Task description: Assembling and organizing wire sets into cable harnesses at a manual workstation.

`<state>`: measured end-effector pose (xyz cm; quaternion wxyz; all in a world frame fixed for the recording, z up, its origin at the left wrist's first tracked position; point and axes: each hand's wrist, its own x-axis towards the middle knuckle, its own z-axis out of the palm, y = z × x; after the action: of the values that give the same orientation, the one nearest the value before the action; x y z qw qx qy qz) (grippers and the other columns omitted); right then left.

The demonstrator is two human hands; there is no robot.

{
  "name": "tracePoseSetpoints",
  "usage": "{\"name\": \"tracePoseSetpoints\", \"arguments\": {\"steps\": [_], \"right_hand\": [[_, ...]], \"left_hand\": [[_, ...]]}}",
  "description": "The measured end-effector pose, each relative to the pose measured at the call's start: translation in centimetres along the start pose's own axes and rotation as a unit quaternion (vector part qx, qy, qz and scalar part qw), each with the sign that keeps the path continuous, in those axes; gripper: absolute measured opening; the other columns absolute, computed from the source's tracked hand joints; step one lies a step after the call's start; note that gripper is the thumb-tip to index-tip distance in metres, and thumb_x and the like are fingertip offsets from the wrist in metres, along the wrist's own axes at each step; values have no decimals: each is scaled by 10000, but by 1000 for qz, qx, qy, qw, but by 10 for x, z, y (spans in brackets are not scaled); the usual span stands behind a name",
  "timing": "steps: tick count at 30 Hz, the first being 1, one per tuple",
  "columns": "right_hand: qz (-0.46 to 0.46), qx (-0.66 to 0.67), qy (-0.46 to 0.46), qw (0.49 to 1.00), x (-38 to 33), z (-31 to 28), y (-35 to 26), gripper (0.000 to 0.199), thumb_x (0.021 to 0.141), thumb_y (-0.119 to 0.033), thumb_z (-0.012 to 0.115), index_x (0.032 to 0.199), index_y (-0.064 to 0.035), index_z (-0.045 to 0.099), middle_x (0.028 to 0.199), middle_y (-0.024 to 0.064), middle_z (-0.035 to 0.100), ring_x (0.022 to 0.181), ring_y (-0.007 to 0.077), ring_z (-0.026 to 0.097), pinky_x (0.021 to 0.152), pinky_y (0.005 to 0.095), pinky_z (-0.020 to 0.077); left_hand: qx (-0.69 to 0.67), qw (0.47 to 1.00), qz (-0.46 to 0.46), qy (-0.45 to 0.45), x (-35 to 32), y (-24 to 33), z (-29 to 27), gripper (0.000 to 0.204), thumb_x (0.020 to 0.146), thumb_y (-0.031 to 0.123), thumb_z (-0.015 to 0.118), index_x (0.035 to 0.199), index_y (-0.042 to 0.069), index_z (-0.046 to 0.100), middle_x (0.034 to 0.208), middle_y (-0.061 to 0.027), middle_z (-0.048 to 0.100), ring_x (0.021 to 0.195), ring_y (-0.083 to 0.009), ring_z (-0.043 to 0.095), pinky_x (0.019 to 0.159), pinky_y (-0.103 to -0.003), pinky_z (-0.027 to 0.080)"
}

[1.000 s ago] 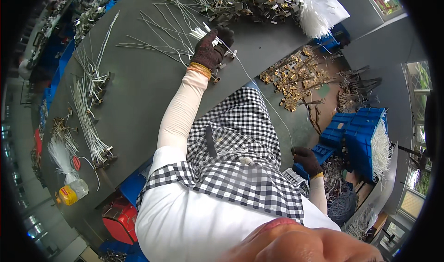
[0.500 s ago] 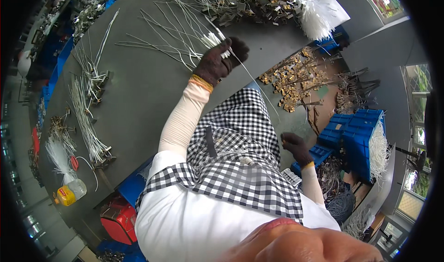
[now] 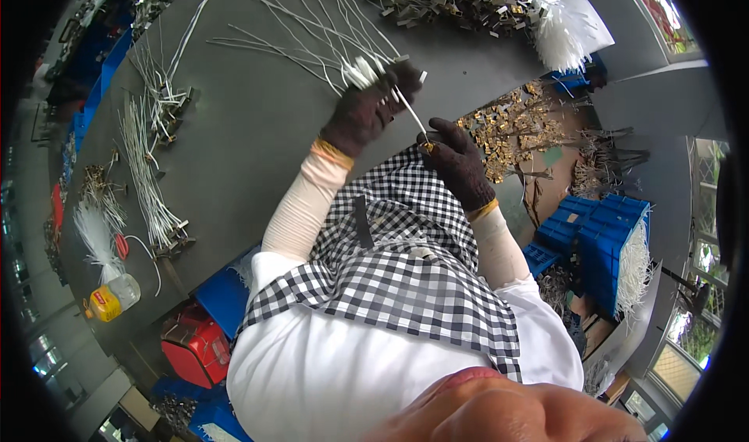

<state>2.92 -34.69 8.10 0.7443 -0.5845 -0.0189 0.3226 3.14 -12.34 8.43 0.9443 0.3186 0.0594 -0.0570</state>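
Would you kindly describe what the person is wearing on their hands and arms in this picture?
Both the left hand and the right hand wear dark brown knitted gloves with yellow-orange cuffs at the wrists. Pale cream arm sleeves cover both forearms, running up to the short sleeves of a white shirt. A black-and-white checked apron covers the chest.

A grey worktable (image 3: 257,130) stands near bright windows (image 3: 706,247), blue crates (image 3: 601,235) beside.
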Motion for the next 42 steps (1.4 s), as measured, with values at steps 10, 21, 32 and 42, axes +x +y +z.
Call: {"name": "tracePoseSetpoints", "arguments": {"steps": [10, 21, 32, 42], "right_hand": [[-52, -5, -20, 998, 67, 23, -12, 422, 908, -184, 678, 1272, -1, 566, 1027, 75, 675, 848, 137, 638, 761, 279, 533], [-200, -753, 61, 624, 286, -4, -33, 332, 922, -158, 492, 1239, -147, 591, 1263, 221, 544, 1040, 421, 623, 857, 491, 522], [-210, -636, 96, 737, 207, -120, -18, 296, 887, -259, 642, 1121, -81, 615, 964, 181, 654, 845, 350, 647, 728, 437, 515], [223, -225, 123, 940, -107, -139, 0, 268, 896, -313, 663, 891, -47, 696, 721, 19, 622, 607, 106, 568, 560, 256, 445]], "left_hand": [[625, 693, 354, -62, 12, 9, -31, 263, 1012, 211, 558, 1165, 7, 624, 1035, -43, 686, 927, -172, 683, 697, -295, 559], [230, 963, 27, 141, -19, 22, -52, 264, 1002, 207, 572, 1180, 17, 617, 959, -45, 679, 808, -142, 663, 685, -249, 543], [-9, 984, -119, 129, 6, -22, -38, 305, 969, 170, 624, 1214, -1, 562, 988, -129, 657, 902, -239, 676, 732, -327, 590], [-10, 998, -28, 60, 95, -187, -48, 263, 993, 108, 520, 1240, 17, 525, 1168, -159, 628, 1138, -321, 615, 941, -420, 555]]}}
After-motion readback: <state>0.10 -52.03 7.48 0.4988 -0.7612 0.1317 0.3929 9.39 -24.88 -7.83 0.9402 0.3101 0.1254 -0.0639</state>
